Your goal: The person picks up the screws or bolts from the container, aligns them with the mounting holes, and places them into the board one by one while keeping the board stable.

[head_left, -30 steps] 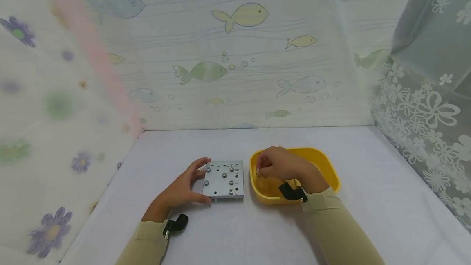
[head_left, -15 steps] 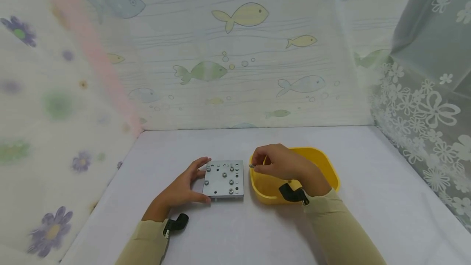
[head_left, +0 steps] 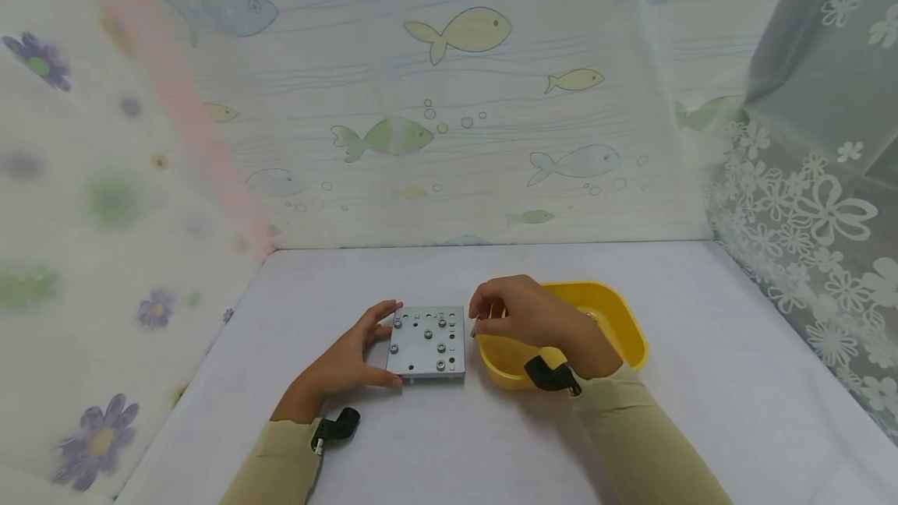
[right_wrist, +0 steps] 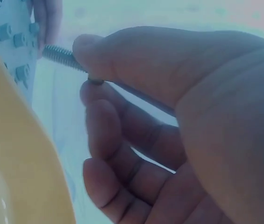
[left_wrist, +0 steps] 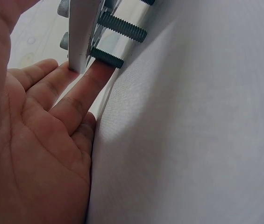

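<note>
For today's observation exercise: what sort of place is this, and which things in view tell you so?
Probably a small curtained-off tabletop work booth: fish-patterned sheets hang round a white table, where a metal plate with bolts sits beside a yellow tray.

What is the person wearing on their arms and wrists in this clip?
Both arms are covered by long, close-fitting beige sleeves that end at the wrists. The left hand and right hand are bare, without gloves. A small black camera with an angled body is strapped at each wrist, one at the left and one at the right.
</note>
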The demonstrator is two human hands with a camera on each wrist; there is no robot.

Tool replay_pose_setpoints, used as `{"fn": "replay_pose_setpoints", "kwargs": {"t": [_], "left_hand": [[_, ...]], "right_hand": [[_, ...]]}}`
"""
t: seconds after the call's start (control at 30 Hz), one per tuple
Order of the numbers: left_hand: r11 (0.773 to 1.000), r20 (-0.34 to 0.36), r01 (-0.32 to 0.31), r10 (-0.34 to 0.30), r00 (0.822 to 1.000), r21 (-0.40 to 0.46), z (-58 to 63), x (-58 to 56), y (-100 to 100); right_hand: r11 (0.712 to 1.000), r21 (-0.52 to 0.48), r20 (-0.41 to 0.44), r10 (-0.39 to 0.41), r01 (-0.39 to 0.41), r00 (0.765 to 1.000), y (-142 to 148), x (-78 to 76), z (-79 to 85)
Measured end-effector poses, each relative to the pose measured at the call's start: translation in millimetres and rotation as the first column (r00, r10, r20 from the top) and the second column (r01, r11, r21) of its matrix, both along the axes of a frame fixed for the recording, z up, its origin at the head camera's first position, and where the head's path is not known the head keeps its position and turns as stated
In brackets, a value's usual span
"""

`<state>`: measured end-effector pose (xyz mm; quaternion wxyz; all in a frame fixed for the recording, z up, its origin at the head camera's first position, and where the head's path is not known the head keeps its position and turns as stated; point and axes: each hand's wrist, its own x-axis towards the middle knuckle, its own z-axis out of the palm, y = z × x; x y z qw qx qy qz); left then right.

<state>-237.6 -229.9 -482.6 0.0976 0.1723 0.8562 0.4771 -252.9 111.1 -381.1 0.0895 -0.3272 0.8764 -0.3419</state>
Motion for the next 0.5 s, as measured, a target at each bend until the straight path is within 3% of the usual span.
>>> {"fn": "replay_pose_setpoints", "kwargs": {"t": [0.5], "left_hand": [[1.000,-0.007,0.014,-0.014,1.000,0.016,1.9,2.3,-1.0]], "right_hand": [[1.000,-0.030,0.023,0.009,-0.008,1.000,-20.8,4.2,-10.3]]}}
